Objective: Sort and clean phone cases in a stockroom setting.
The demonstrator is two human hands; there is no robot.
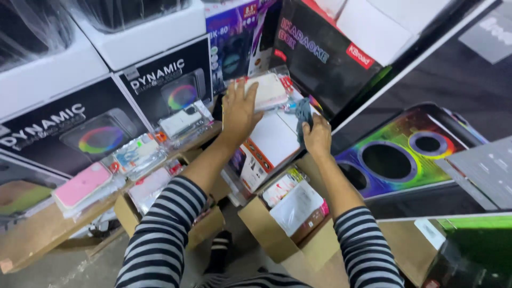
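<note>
Striped sleeves (160, 240) are closest. Big speaker boxes (170, 80) stand behind. An open cardboard box (266, 229) still holds packets. On the shelf, the left hand (240, 112) lies spread on a clear-wrapped phone case (266, 90). The right hand (317, 136) pinches a grey cloth (304, 114). More cases (82, 184) are already laid out.

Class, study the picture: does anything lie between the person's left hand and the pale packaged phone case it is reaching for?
Nothing visible does. The left hand already rests on the pale phone case, fingers over its near edge. The right hand grips a grey cloth off to the side, clear of it.
</note>
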